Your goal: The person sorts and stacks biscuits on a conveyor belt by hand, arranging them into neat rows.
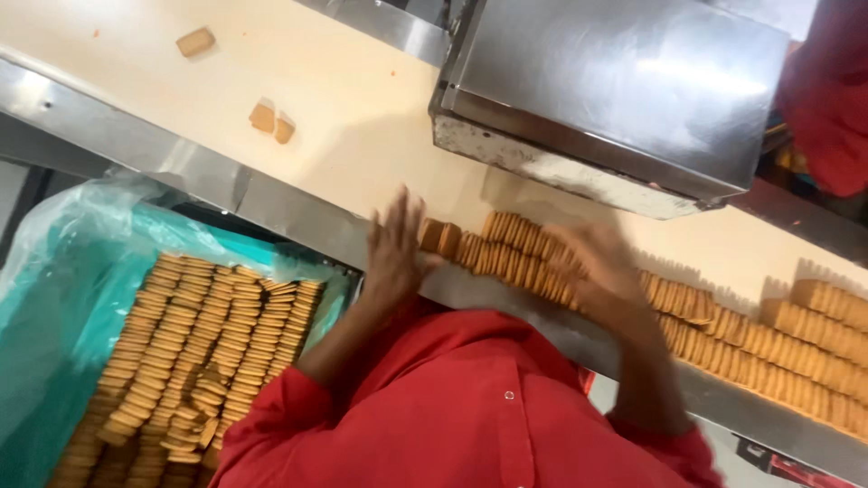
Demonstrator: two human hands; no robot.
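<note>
A long row of tan biscuits standing on edge (506,253) runs along a cream conveyor belt (362,99). My left hand (394,248) is flat and spread at the left end of that row, touching the end biscuits. My right hand (601,271), blurred by motion, lies over the row further right, its fingers on the biscuits. Both arms wear red sleeves. A bin lined with teal plastic (63,298) at lower left holds several rows of stacked biscuits (190,352).
A steel housing (615,90) hangs over the belt above the hands. A steel rail (181,163) borders the belt's near side. Loose biscuits (272,120) and another one (195,41) lie on the belt. More biscuit rows (796,352) extend right. Another person in red (827,90) stands top right.
</note>
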